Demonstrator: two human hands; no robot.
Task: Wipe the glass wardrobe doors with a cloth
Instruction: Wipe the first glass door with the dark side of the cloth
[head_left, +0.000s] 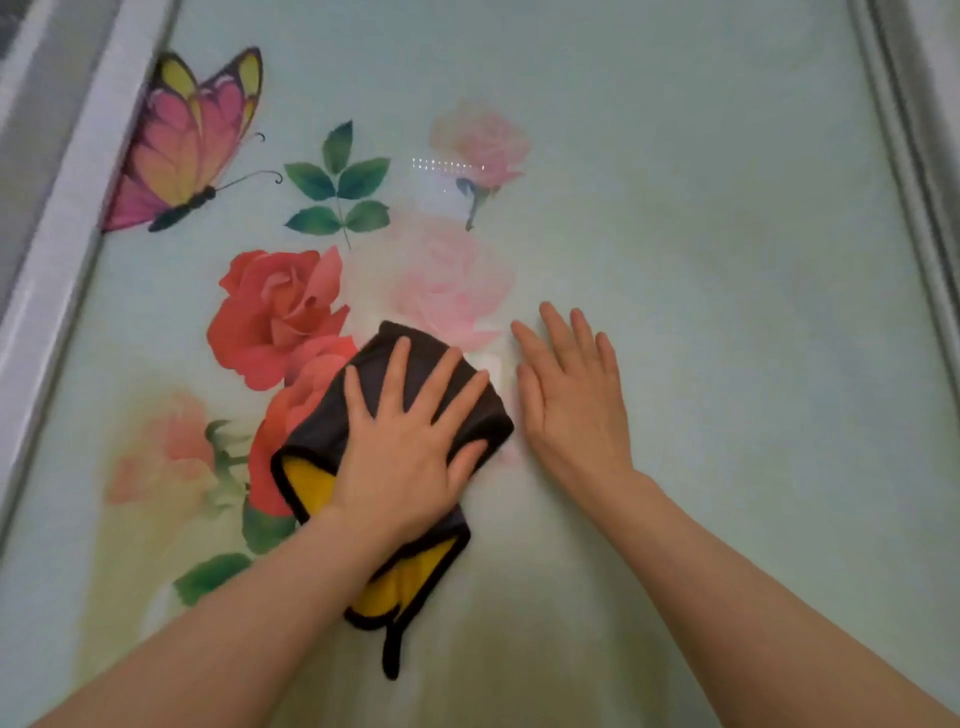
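The glass wardrobe door (727, 260) fills the view, pale green with printed roses and a butterfly. A folded cloth (415, 358), dark grey on one side and yellow on the other with a black hem, lies flat against the glass near the middle. My left hand (410, 447) presses on the cloth with fingers spread. My right hand (571, 400) rests flat on the bare glass just right of the cloth, fingers apart, holding nothing.
A white frame (67, 223) borders the door on the left, and a grey metal frame (914, 156) runs down the right. A light reflection (447, 165) shows on the glass above the hands.
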